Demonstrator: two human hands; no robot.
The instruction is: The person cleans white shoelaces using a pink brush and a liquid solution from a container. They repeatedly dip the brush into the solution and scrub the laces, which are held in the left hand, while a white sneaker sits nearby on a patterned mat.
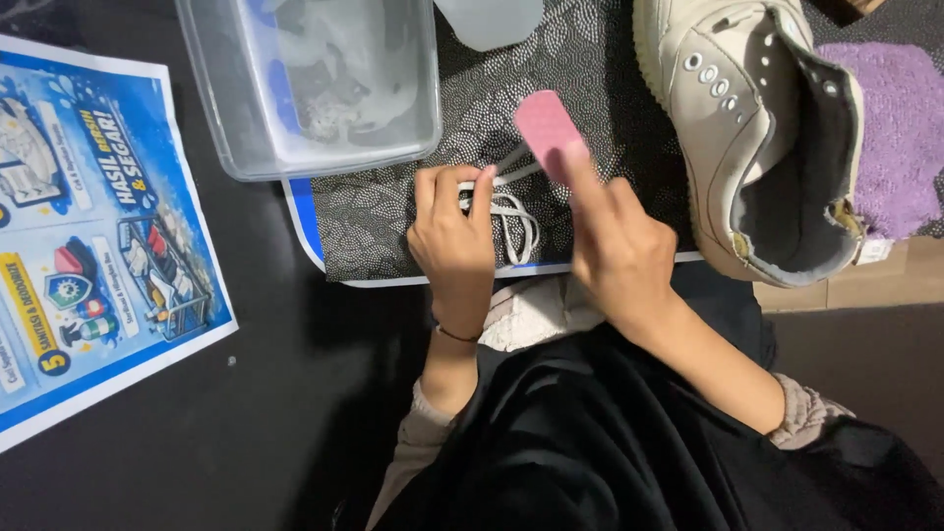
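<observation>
The left hand [454,236] presses down on a bundle of white laces [513,218], fingers curled close together over one end of it, pinning it to the dotted mat [393,216]; the laces lie looped on the mat just in front of the person, between the two hands, some strands running out from under the fingertips toward the right. The right hand [619,251] grips a pink brush [547,130], fingers wrapped round its lower part, the pink back facing up and tilted away from the person; the brush sits over the far end of the laces, though whether its bristles touch them cannot be told.

To the right, on the mat's edge, stands a cream shoe [733,128] with its eyelets bare and its dark lining showing, opening toward the person; beyond it lies a purple cloth [900,128]. At the top left a clear tub [315,88] holds cloudy water, its near corner resting on the mat; beside it, at the top, the base of a pale bottle [489,20] shows. A blue printed sheet [88,226] lies well off to the left on the black table [285,393]. A white cloth [536,310] lies in the person's lap, just under the wrists.
</observation>
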